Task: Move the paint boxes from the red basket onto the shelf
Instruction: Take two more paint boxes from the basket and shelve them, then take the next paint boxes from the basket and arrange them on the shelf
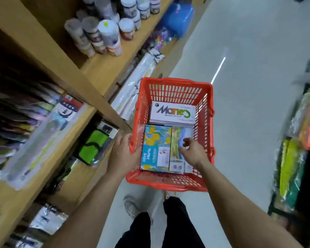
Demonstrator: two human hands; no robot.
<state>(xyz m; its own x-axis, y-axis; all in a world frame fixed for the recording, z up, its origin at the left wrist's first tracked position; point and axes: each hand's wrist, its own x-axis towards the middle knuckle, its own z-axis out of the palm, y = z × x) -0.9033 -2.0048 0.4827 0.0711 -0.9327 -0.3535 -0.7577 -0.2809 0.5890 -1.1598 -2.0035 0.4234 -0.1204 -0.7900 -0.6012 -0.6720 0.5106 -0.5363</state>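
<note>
Three paint boxes [168, 120]: all lie flat inside the red basket [174, 86].
Far end: a white box [172, 113].
Near end: a blue and yellow box [156, 147] and a green box [176, 140], side by side.
Left hand [122, 151]: its fingers grip the basket's left rim.
Right hand [192, 151]: over the green box, fingers loosely bent, holding nothing.
Shelf [89, 68]: wooden, just left of the basket, with jars [107, 36] on it.

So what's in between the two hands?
In the head view, the lemon-patterned box lies between the left hand, on the rim of the red basket, and the right hand.
</note>
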